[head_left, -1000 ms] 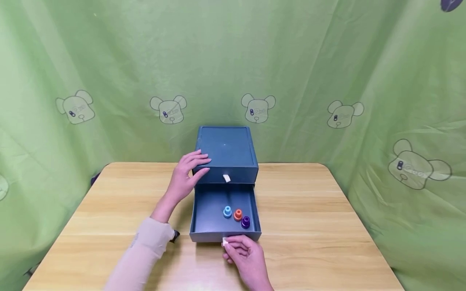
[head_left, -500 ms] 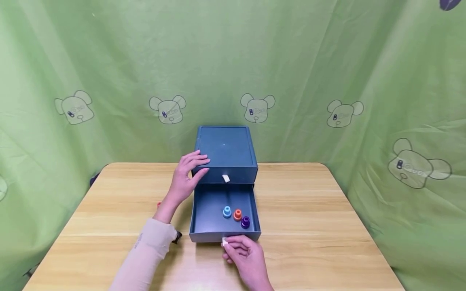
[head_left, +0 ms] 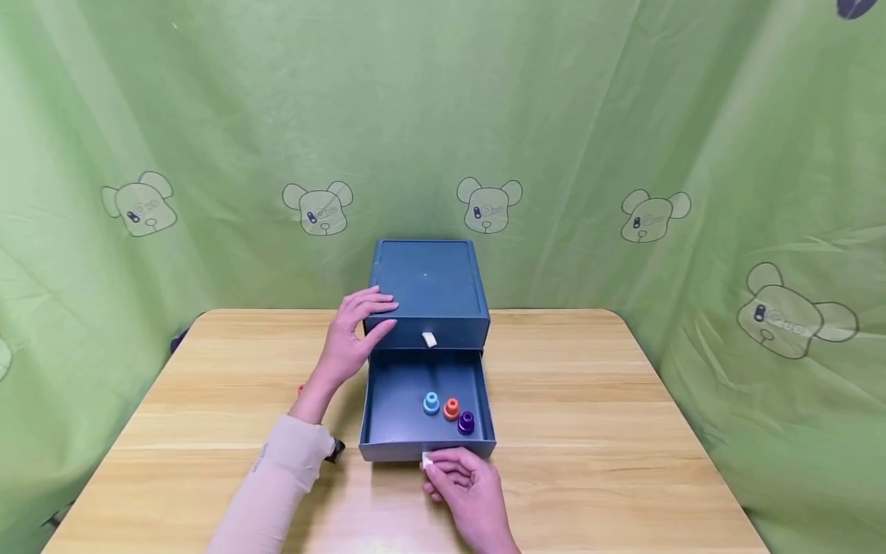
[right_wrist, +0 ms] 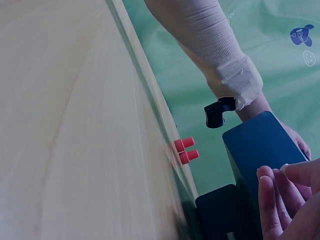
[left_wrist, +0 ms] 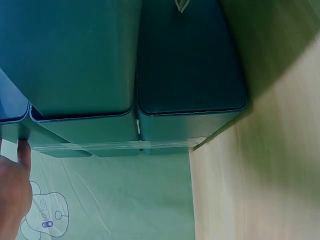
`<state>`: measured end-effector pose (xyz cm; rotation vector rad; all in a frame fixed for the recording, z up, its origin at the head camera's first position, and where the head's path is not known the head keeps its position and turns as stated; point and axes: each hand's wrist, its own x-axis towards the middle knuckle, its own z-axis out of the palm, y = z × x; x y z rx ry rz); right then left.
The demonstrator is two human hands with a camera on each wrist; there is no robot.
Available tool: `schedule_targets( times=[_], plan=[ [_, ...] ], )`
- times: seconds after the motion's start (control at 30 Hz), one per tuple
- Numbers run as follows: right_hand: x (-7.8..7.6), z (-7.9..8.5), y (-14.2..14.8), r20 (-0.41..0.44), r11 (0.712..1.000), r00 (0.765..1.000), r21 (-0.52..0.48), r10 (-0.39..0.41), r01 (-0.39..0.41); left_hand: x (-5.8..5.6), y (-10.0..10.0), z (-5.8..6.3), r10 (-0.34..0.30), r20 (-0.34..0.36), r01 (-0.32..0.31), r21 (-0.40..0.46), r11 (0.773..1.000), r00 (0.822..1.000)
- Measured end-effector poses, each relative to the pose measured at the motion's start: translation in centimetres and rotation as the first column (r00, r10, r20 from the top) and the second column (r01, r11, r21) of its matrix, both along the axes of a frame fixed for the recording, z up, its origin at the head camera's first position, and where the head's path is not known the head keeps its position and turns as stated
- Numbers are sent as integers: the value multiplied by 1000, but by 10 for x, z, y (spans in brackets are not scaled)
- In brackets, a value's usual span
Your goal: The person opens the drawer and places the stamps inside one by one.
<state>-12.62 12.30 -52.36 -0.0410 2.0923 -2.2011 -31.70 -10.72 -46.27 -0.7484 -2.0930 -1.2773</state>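
In the middle of the frame from the head we see a dark blue drawer unit (head_left: pixel 429 273) on the wooden table (head_left: pixel 588 408), with its pulled-out drawer (head_left: pixel 394 408) towards the bottom centre. Right of that drawer's middle stand three small stepped pieces: a light blue piece (head_left: pixel 431 405), an orange piece (head_left: pixel 451 410) to its right, and a purple piece (head_left: pixel 466 423) nearest the front wall. The upper drawer (head_left: pixel 398 335), with its own white pull (head_left: pixel 429 339), is closed; at the bottom of the right wrist view we find a closed lower drawer (right_wrist: pixel 217 212) too. Our right hand (head_left: pixel 467 492), bottom centre, pinches the white tab (head_left: pixel 426 461) of the pulled-out drawer between thumb and forefinger. Our left hand (head_left: pixel 349 338) lies at the unit's left edge, fingers extended over the top and thumb spread apart from them, near the front. In the right wrist view, two red pieces (right_wrist: pixel 186 150) sit side by side right of centre, at the table's edge. For writing, the bear prints (head_left: pixel 778 315) across the green curtain (head_left: pixel 554 92) carry letters resembling "Qee", too faint to confirm; lettering on our left sleeve (head_left: pixel 277 469), lower left, is too small to read.
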Motion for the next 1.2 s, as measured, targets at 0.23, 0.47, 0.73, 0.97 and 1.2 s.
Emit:
schedule_targets(
  times=[0.23, 0.47, 0.73, 0.97, 1.2],
  plan=[
    [-1, 0, 0, -3, 1000, 1000, 8, -3, 3, 0, -3, 8, -2, 64, 3, -13, 1000, 998],
    [-3, 1, 0, 15, 1000, 1000, 17, -20, 20, 1, -5, 15, -34, 156, 24, 62, 998, 987],
    [-4, 1, -1, -6, 1000, 1000, 9, -13, 13, 1, -5, 16, -37, 187, 20, 89, 996, 982],
    [-10, 1, 2, -22, 999, 1000, 35, -19, 20, 18, 1, 31, -44, 184, 26, 100, 995, 982],
    [-17, 3, 3, -37, 999, 999, 35, -19, 20, 27, 2, 42, -40, 190, 24, 84, 996, 981]
  ],
)
